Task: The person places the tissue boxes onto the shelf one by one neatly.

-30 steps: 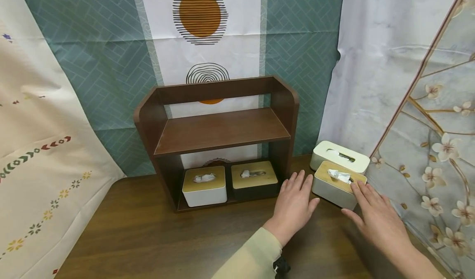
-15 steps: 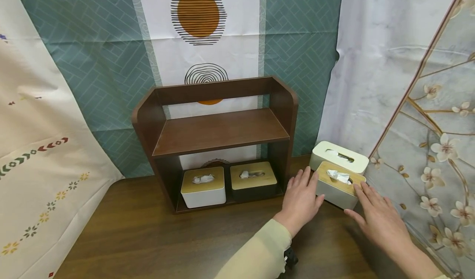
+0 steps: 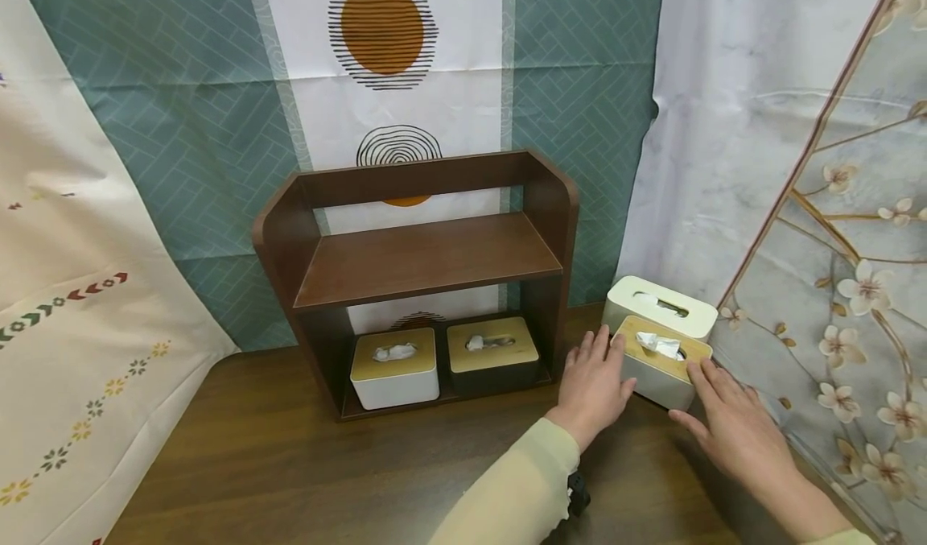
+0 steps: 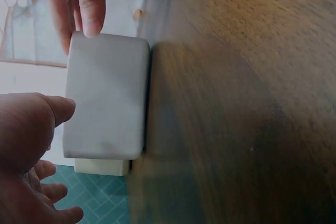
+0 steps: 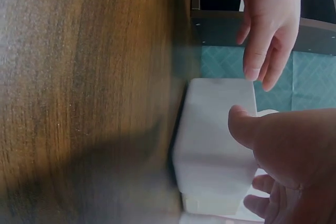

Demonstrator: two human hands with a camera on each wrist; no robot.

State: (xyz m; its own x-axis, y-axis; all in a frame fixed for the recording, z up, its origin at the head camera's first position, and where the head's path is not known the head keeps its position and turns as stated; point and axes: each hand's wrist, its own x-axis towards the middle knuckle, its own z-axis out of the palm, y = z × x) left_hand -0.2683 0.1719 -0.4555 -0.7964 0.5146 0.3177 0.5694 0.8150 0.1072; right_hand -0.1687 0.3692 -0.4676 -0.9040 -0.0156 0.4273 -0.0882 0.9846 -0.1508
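Note:
A pale grey tissue box with a bamboo lid stands on the table at the right, a white tissue poking from its slot. My left hand is at its left end, fingers extended and fingertips right by the lid's edge. At the opposite end is my right hand, its straight fingers at the lid's right edge and thumb apart. In the left wrist view, the box's plain side lies between both hands. The right wrist view shows the same box standing on the table. Neither hand is curled round it.
A cream-lidded tissue box stands right behind the grey one. Left of them is a brown two-tier shelf, with a white tissue box and a black tissue box on its lower level. A flowered cloth hangs at the right.
My left hand has moved to the right, closer to the grey tissue box's left end. My right hand has stayed at the other end. The head view has shifted slightly.

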